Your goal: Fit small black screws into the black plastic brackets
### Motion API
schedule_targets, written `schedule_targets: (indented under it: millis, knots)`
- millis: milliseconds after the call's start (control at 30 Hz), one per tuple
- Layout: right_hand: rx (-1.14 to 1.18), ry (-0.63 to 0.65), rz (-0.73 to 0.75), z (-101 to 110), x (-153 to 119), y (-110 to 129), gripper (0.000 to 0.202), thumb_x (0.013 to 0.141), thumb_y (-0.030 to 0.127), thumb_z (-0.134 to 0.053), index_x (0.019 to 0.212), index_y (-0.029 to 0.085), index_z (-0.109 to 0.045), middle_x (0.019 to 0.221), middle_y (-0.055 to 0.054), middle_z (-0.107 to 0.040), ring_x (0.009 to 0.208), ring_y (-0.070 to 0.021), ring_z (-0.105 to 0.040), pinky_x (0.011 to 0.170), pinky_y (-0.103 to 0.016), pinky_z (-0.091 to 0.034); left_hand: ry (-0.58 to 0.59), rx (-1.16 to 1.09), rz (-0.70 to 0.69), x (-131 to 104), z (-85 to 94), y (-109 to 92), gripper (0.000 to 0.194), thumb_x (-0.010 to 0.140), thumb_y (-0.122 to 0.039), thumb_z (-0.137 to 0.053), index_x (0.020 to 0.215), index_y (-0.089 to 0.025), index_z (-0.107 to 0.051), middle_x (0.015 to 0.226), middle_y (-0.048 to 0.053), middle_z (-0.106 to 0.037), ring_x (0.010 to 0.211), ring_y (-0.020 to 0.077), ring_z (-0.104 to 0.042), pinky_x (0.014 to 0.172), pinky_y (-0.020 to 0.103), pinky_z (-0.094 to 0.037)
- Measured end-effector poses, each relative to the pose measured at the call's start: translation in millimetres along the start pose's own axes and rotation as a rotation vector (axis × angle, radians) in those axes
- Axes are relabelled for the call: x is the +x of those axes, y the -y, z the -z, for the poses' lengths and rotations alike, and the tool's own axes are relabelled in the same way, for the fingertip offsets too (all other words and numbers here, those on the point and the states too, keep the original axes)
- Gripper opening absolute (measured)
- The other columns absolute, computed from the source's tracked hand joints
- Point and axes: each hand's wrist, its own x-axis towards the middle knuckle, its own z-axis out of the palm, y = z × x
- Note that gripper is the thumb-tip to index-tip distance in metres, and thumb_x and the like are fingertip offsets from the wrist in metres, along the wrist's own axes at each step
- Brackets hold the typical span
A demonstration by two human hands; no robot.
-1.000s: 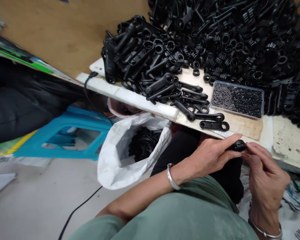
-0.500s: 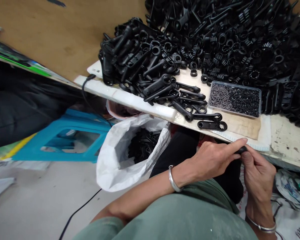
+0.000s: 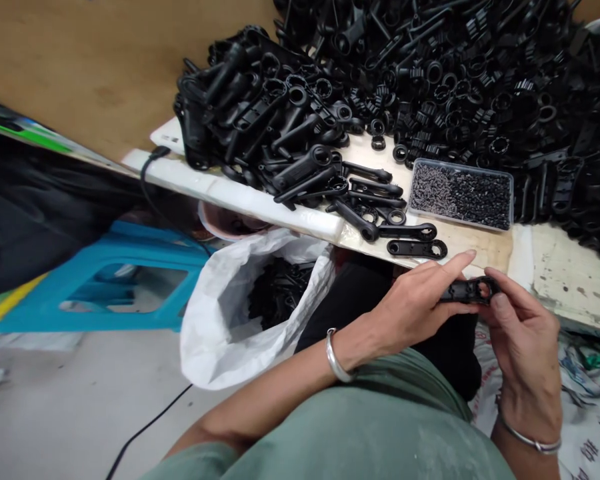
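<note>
Part (image 3: 465, 291) (black), ring-ended, between fingers (image 3: 505, 312)

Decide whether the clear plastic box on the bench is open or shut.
Open: the clear plastic box shows no lid over its top, and the small dark pieces inside lie uncovered.

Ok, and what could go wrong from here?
The black arm part is held past the bench edge, between the left hand and right hand, so a slip could drop it toward the floor. The shallow clear tray of tiny black and grey pieces shows no lid; a knock might scatter them.
</note>
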Motion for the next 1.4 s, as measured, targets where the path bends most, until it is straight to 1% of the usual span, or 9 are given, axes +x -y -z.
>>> schedule_targets:
  millis: [167, 300, 433, 600, 767, 867, 933, 1167, 1400]
  knots:
    - [0.086, 0.022, -0.065, -0.2, 2.4, 1.4, 0.029, 0.075, 0.03, -0.082, 0.103, 0.024, -0.078, 0.091, -0.005, -0.077, 0.075, -0.0146, -0.072, 0.063, -0.023, -0.062, -0.019, -0.096, 0.036, -1.0, -4.5, -1.7, 0.054, 0.092, -0.036, -0.065, 0.139, -0.019, -0.045, 0.109, 0.006, -0.071, 0.102, 0.0187, -0.069, 0.094, 0.033, -0.056]
    - [0.104, 0.043, -0.088, 0.7, 3.3, -0.5, 0.028, 0.077, 0.03, -0.081, 0.104, 0.024, -0.077, 0.093, -0.005, -0.077, 0.073, -0.0153, -0.072, 0.063, -0.025, -0.063, -0.095, -0.175, 0.035, -0.2, -6.6, -1.2, 0.051, 0.092, -0.031, -0.066, 0.138, -0.018, -0.047, 0.114, 0.007, -0.071, 0.104, 0.0175, -0.069, 0.095, 0.03, -0.056]
    - [0.105, 0.067, -0.098, 2.4, 3.5, -1.5, 0.028, 0.08, 0.032, -0.078, 0.107, 0.024, -0.076, 0.092, -0.005, -0.078, 0.068, -0.0152, -0.072, 0.064, -0.028, -0.064, -0.088, -0.276, 0.056, 0.5, -7.6, 0.2, 0.048, 0.092, -0.029, -0.066, 0.137, -0.019, -0.05, 0.117, 0.006, -0.071, 0.105, 0.0168, -0.07, 0.095, 0.029, -0.056]
    - [0.105, 0.099, -0.113, 3.1, 4.1, -0.5, 0.03, 0.079, 0.033, -0.079, 0.108, 0.024, -0.076, 0.092, -0.005, -0.078, 0.067, -0.0144, -0.073, 0.063, -0.024, -0.064, -0.13, -0.308, 0.052, 0.5, -11.1, 2.1, 0.046, 0.091, -0.028, -0.067, 0.133, -0.018, -0.054, 0.117, 0.007, -0.071, 0.105, 0.0167, -0.07, 0.095, 0.028, -0.057]
    - [0.026, 0.149, -0.12, 7.8, 8.4, 1.9, 0.032, 0.079, 0.04, -0.079, 0.106, 0.023, -0.076, 0.086, -0.005, -0.076, 0.062, -0.0152, -0.071, 0.059, -0.027, -0.063, -0.064, -0.34, 0.049, 0.5, -9.3, 4.9, 0.05, 0.09, -0.026, -0.067, 0.137, -0.021, -0.05, 0.116, 0.005, -0.071, 0.104, 0.0168, -0.07, 0.095, 0.03, -0.057]
    - [-0.026, 0.185, -0.137, 8.6, 11.0, 4.4, 0.033, 0.075, 0.038, -0.082, 0.104, 0.022, -0.077, 0.081, -0.004, -0.075, 0.054, -0.0132, -0.067, 0.054, -0.026, -0.061, -0.042, -0.355, 0.006, 0.9, -6.3, 5.0, 0.049, 0.091, -0.024, -0.066, 0.137, -0.019, -0.05, 0.115, 0.006, -0.072, 0.106, 0.0162, -0.07, 0.095, 0.028, -0.057]
    - [-0.023, 0.159, -0.144, 5.8, 11.4, 5.3, 0.032, 0.071, 0.035, -0.085, 0.099, 0.023, -0.078, 0.083, -0.004, -0.076, 0.055, -0.0124, -0.067, 0.053, -0.024, -0.059, -0.057, -0.327, -0.024, 0.9, -5.7, 3.9, 0.046, 0.092, -0.025, -0.065, 0.135, -0.017, -0.051, 0.115, 0.007, -0.072, 0.107, 0.0162, -0.069, 0.096, 0.027, -0.056]
    - [0.117, -0.086, -0.137, -16.7, 4.8, -0.2, 0.027, 0.065, 0.029, -0.087, 0.09, 0.023, -0.079, 0.088, -0.004, -0.077, 0.068, -0.0136, -0.07, 0.055, -0.02, -0.058, -0.128, -0.172, -0.045, -1.5, -13.4, -1.4, 0.042, 0.096, -0.025, -0.058, 0.136, -0.02, -0.05, 0.118, 0.008, -0.071, 0.107, 0.0175, -0.069, 0.098, 0.033, -0.057]
    - [0.162, -0.13, -0.157, -28.2, 0.3, -0.8, 0.028, 0.07, 0.032, -0.085, 0.095, 0.023, -0.077, 0.088, -0.003, -0.076, 0.072, -0.0127, -0.07, 0.061, -0.021, -0.059, -0.209, -0.182, -0.075, -0.8, -15.0, 0.1, 0.044, 0.093, -0.017, -0.061, 0.135, -0.018, -0.051, 0.121, 0.007, -0.071, 0.109, 0.0166, -0.069, 0.098, 0.029, -0.056]
